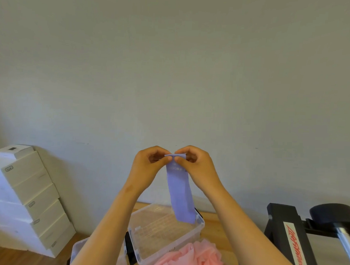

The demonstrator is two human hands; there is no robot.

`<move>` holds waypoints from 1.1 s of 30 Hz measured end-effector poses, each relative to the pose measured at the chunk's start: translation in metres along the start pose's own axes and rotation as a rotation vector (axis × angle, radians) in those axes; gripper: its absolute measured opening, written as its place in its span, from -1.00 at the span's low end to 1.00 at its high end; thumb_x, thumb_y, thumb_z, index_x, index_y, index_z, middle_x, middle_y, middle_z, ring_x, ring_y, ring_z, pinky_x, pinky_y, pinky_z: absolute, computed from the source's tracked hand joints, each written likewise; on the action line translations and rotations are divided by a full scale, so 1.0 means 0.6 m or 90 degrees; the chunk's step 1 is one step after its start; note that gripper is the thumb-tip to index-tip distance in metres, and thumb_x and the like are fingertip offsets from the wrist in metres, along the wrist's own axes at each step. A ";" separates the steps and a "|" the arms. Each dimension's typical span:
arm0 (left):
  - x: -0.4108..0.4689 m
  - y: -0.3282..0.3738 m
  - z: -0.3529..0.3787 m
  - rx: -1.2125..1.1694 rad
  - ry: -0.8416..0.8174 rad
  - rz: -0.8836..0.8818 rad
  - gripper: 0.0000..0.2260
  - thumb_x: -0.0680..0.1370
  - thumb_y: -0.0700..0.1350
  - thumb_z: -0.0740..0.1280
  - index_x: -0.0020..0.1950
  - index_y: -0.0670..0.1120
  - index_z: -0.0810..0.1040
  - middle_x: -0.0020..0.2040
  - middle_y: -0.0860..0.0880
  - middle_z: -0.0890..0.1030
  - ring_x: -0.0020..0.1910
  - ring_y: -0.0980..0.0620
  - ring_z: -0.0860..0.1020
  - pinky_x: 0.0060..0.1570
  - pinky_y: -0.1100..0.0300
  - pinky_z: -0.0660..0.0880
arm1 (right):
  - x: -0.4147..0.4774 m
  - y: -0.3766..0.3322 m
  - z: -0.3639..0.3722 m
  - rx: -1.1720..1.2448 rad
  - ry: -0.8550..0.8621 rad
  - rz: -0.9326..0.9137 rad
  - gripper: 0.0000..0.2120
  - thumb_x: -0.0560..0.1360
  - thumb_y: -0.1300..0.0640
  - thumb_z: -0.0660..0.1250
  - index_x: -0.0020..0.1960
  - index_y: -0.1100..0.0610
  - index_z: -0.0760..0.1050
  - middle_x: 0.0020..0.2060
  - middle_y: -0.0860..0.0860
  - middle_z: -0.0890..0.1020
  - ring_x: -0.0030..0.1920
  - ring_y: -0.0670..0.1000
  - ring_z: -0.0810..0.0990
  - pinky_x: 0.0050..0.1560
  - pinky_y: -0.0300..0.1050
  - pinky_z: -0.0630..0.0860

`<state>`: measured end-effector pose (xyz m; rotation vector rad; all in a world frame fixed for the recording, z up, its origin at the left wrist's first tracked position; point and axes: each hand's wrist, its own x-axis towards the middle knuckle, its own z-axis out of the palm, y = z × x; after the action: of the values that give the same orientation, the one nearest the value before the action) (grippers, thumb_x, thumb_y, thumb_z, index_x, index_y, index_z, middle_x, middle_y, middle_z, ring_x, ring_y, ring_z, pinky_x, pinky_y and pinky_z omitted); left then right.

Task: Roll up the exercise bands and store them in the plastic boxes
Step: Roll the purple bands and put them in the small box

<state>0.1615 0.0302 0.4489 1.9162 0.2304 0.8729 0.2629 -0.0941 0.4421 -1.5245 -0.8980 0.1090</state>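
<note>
Head view: the purple band (179, 194) is pinched at its top edge by both hands, left hand (148, 165) and right hand (196, 165), its long axis hanging down toward the clear box (198, 229) at lower centre.

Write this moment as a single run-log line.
left hand: pinches purple exercise band top | right hand: pinches it too | band: hangs above clear plastic box | pink bands: heaped nearer

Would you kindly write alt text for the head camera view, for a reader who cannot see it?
A person's left hand and right hand pinch the top end of a flat lilac exercise band, which hangs over a clear plastic box. A heap of pink bands lies nearer, and stacked white cardboard boxes stand at left.
</note>
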 end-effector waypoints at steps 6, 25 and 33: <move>0.008 0.001 0.015 -0.068 -0.014 -0.011 -0.96 0.53 -0.29 0.39 -0.08 -0.21 0.63 -0.15 -0.09 0.70 -0.13 0.07 0.67 -0.11 0.31 0.54 | 0.004 -0.006 -0.018 -0.108 0.017 -0.054 -0.92 0.45 0.10 0.44 -0.20 -0.03 0.59 -0.18 -0.12 0.54 -0.06 -0.09 0.51 -0.10 -0.29 0.41; -0.018 -0.071 0.046 -0.218 -0.213 -0.221 -0.83 0.51 -0.24 0.42 0.08 -0.19 0.61 -0.08 -0.05 0.69 -0.12 0.04 0.64 -0.11 0.21 0.53 | 0.111 -0.042 -0.052 0.167 0.241 0.067 -0.82 0.44 0.26 0.40 -0.30 0.07 0.57 -0.37 -0.01 0.59 -0.29 0.01 0.54 -0.15 -0.03 0.51; -0.030 -0.099 0.007 -0.189 -0.225 -0.266 -0.67 0.32 -0.11 0.51 0.02 -0.18 0.59 -0.11 -0.12 0.71 -0.17 -0.03 0.67 -0.18 0.18 0.55 | 0.105 -0.009 -0.103 0.277 0.361 0.120 -0.81 0.47 0.33 0.35 -0.27 0.11 0.54 -0.33 0.02 0.57 -0.30 -0.01 0.53 -0.16 -0.09 0.50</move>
<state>0.1633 0.0482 0.3893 1.6275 0.2578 0.2657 0.3384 -0.1078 0.4863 -1.1360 -0.2526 0.0030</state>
